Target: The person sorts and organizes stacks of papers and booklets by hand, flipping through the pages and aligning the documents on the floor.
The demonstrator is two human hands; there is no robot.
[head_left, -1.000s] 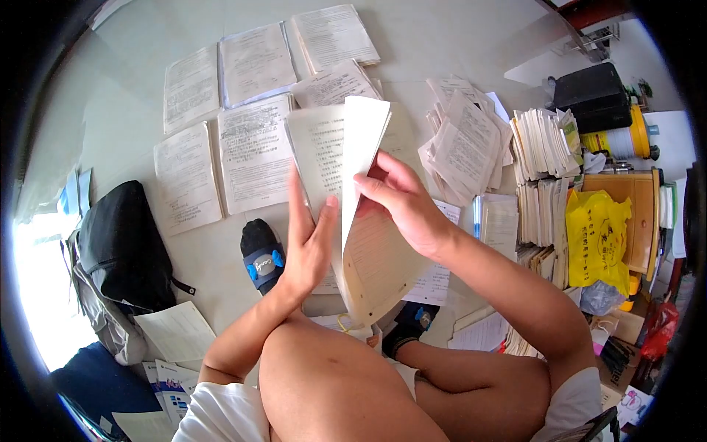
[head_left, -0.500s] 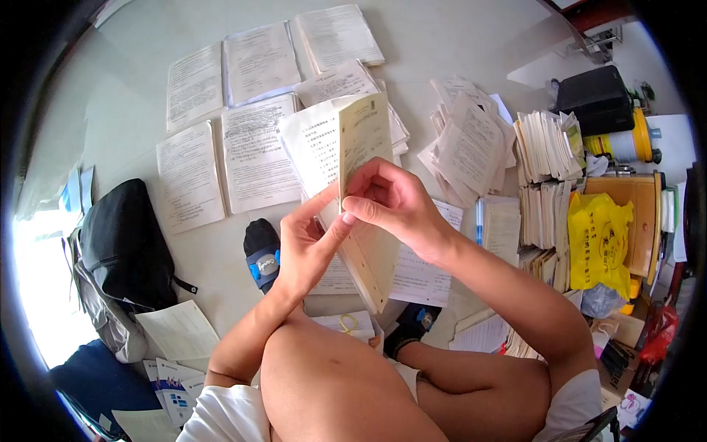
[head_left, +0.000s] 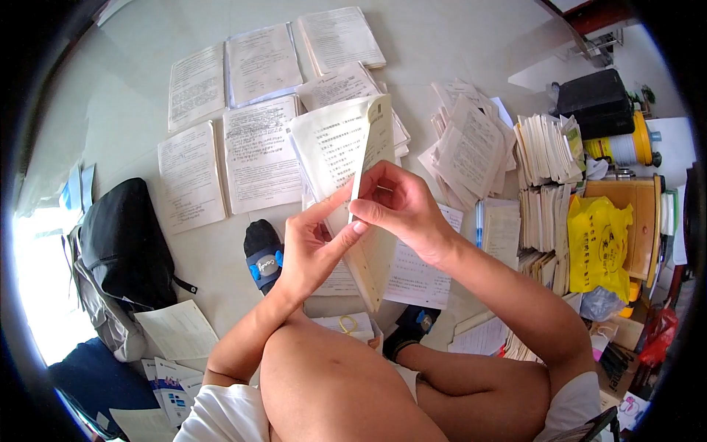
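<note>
A folded sheaf of printed papers is held upright above my knees, its fold edge facing me. My right hand pinches that edge between thumb and bent fingers. On the other side my left hand holds the papers, its thumb near the fold and its forefinger stretched along the sheet; part of its fingers is hidden behind the paper. Below the sheaf, a small white box with a yellow band on it sits by my knee. Beneath and right of the sheaf lies a printed sheet.
Stacks of printed papers lie in rows on the floor ahead. A loose fanned pile is to their right. Farther right stand upright paper stacks and a yellow plastic bag. A black bag lies at the left.
The spread sheaf has been folded together and turned, with its fold now toward me. Both hands have come close together at the fold, and have since shifted slightly right.
</note>
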